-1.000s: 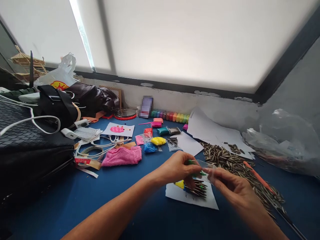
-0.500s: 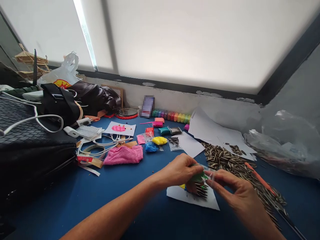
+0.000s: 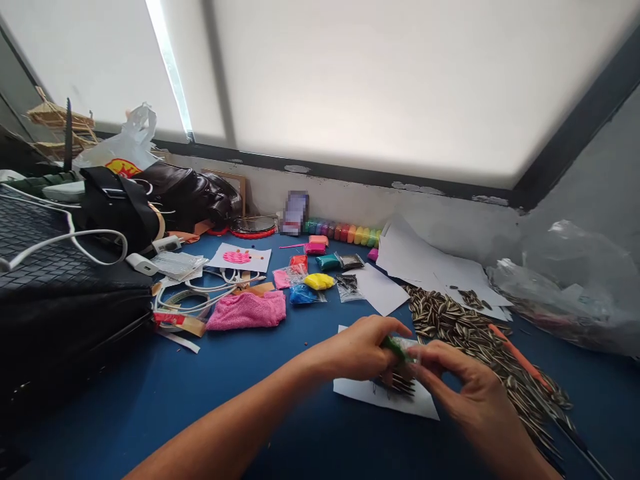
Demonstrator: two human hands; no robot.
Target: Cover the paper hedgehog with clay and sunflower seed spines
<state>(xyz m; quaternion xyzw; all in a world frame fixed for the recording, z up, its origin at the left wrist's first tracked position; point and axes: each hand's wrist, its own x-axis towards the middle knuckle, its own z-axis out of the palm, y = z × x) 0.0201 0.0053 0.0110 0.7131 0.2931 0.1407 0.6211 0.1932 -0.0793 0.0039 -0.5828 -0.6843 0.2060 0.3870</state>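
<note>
From the head view: clasping a green packet (image 3: 392, 346) in the left hand (image 3: 367, 348), fingers curled; pinching its clear plastic (image 3: 409, 354) between thumb and fingertips of the right hand (image 3: 465, 387). Holding it just above a paper (image 3: 420, 404) on the desk (image 3: 125, 380), with dark seeds (image 3: 403, 384) there, partly hidden behind the left hand. To the right, a heap (image 3: 445, 312) of seeds with an orange stick (image 3: 520, 357) on top; farther off, a yellow packet (image 3: 320, 281) touching a blue packet (image 3: 302, 295), near a pink cloth (image 3: 247, 311).

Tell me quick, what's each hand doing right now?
Left hand: closed, holding a green packet.
Right hand: closed, pinching the packet's clear plastic end, a bit blurred.
</note>
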